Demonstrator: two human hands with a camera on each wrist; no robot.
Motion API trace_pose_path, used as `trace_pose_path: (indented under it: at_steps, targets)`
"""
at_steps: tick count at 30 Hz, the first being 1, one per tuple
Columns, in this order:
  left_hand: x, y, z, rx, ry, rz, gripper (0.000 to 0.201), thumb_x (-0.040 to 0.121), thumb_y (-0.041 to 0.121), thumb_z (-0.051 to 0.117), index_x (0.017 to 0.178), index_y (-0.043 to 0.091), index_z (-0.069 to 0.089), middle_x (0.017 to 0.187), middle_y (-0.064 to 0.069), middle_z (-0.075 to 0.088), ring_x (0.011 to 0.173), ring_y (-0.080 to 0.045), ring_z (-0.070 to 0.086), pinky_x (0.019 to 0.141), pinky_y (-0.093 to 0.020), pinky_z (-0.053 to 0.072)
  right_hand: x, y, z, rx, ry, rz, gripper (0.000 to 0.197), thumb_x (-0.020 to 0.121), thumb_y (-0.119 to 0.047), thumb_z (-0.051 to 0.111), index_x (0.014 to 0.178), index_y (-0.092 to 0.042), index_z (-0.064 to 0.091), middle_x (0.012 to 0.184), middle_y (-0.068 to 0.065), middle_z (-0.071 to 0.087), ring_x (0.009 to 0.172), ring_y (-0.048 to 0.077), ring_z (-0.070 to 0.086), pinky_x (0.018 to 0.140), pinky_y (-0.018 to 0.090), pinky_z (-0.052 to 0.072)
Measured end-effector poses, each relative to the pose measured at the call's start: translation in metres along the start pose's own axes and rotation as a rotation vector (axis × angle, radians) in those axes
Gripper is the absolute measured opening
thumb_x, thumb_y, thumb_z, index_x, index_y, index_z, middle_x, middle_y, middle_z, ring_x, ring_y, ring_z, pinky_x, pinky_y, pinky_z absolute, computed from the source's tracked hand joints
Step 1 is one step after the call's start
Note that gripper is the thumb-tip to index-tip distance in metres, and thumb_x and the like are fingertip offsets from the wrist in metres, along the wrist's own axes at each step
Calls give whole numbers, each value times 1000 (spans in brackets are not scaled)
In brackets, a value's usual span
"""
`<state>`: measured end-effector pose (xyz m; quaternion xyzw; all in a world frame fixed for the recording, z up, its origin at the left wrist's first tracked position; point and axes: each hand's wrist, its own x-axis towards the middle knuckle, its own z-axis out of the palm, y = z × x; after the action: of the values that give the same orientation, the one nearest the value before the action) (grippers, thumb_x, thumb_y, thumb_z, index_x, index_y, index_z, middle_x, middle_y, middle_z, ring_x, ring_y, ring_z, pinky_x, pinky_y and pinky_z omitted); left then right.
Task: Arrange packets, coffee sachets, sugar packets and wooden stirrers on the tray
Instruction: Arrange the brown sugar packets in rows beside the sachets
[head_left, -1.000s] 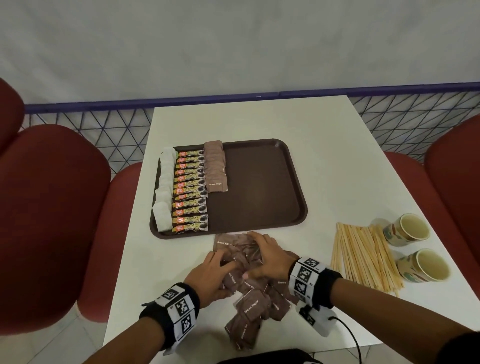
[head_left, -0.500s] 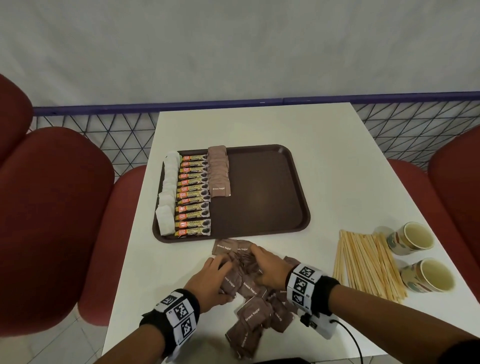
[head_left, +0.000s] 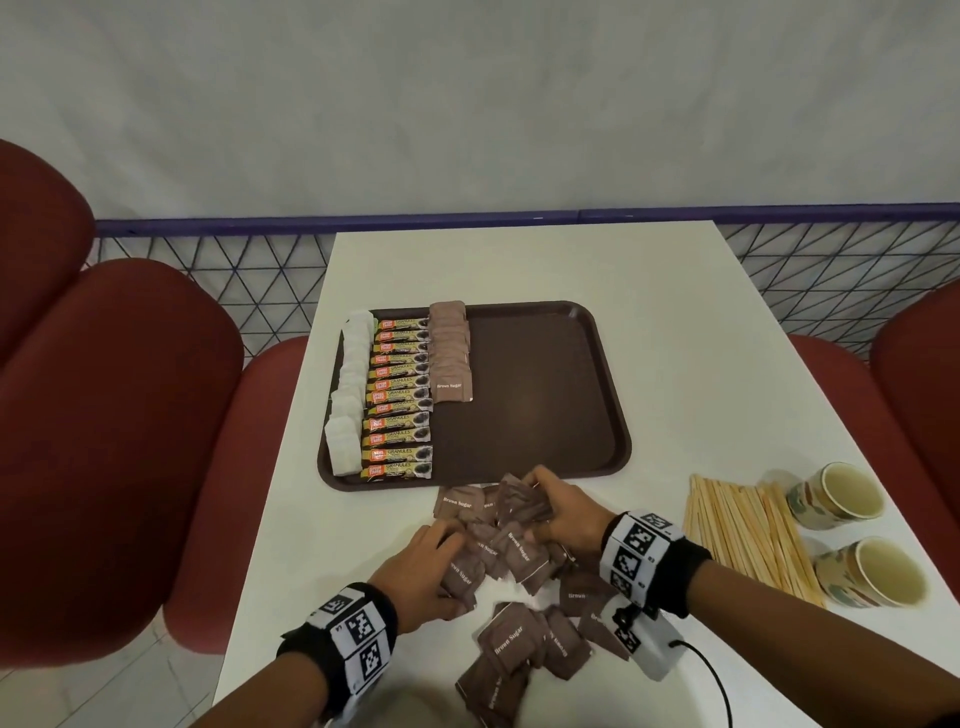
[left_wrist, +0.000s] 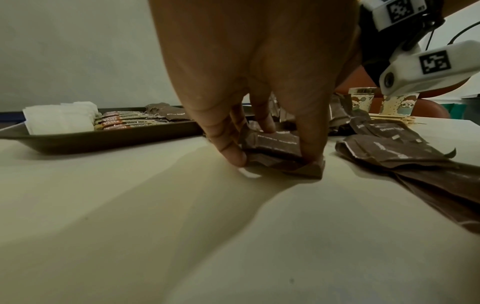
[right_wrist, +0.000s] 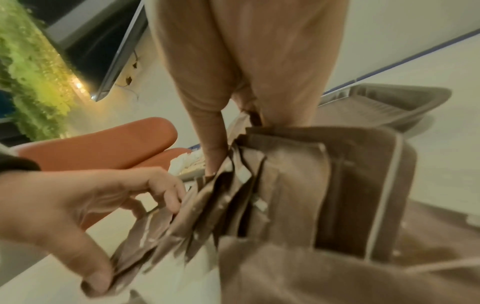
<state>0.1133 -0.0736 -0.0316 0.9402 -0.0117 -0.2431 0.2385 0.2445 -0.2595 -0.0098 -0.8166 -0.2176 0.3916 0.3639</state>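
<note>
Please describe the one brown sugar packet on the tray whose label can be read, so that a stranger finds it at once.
Find the brown tray on the white table. Its third column from the left is a row of brown sugar packets. The nearest packet lies on top, fully uncovered, and alone shows its white "Brown Sugar" print.

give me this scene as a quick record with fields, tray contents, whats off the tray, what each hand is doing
tray: brown, on white table; right half bare
on tray, left to right: white packets, coffee sachets, brown sugar row
off tray: loose brown sugar packets near the table's front edge; wooden stirrers and two paper cups at right
left hand: pinches sugar packets against the table
right hand: grips a bunch of sugar packets
stirrers: untouched
</note>
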Motion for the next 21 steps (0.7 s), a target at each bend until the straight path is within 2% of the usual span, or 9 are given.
trace_pose_path:
  at_steps: [4, 7, 10, 12, 14, 16, 18, 21]
  targets:
    - [-4, -7, -7, 23, 13, 53, 66, 76, 55, 61, 133, 27, 41, 143, 10, 28, 125, -12, 32, 97, -24, 38, -2, 0, -10, 117, 45, -37, 44, 73, 6, 68, 100, -14, 41, 94, 3, 57, 87, 15, 54, 83, 32, 48]
    - [-7, -16, -19, 34, 41, 89, 75, 68, 72, 46, 132, 32, 45, 141, 10, 34, 124, -9, 33, 101, -22, 33, -3, 0, -18, 186, 70, -55, 43, 73, 4, 70, 96, -20, 42, 96, 3, 58, 92, 16, 56, 91, 40, 47]
    - [-10, -21, -33, -29, 65, 90, 87, 60, 85, 33, 130, 36, 48, 138, 14, 36, 120, 0, 30, 102, -18, 28, -5, -5, -25, 268, 84, -67, 43, 74, 6, 69, 94, -22, 43, 96, 4, 57, 94, 18, 56, 93, 42, 47]
    - [-11, -24, -41, -86, 45, 82, 89, 59, 86, 30, 129, 34, 50, 136, 14, 38, 119, 2, 30, 102, -16, 27, -5, -11, -29, 341, 74, -80, 42, 75, 10, 66, 95, -18, 42, 95, 4, 56, 92, 18, 56, 90, 38, 48]
    - [-10, -22, -46, -162, 43, 79, 91, 60, 87, 27, 129, 31, 50, 134, 14, 40, 120, 2, 33, 102, -15, 28, -6, -17, -31, 423, 52, -89, 40, 77, 14, 63, 96, -14, 41, 94, 4, 55, 87, 15, 57, 82, 28, 51]
    - [-7, -19, -48, -278, 107, 62, 90, 64, 89, 21, 129, 32, 46, 133, 14, 41, 121, 2, 37, 103, -17, 30, -6, -24, -31, 474, 35, -98, 40, 77, 15, 61, 97, -13, 41, 94, 3, 56, 85, 13, 57, 77, 21, 51]
    - [-2, -14, -48, -450, 199, 11, 83, 69, 88, 20, 131, 36, 39, 130, 13, 44, 119, 1, 42, 102, -20, 36, -4, -32, -26, 496, 16, -104, 39, 78, 14, 61, 100, -11, 41, 95, 3, 56, 85, 12, 57, 75, 18, 53]
    - [10, -3, -52, -802, 342, -68, 59, 84, 64, 31, 135, 35, 32, 133, 6, 46, 125, -8, 44, 106, -31, 39, 5, -44, -10, 524, 12, -105, 41, 80, 14, 59, 108, -6, 37, 96, 2, 55, 83, 9, 57, 72, 16, 53]
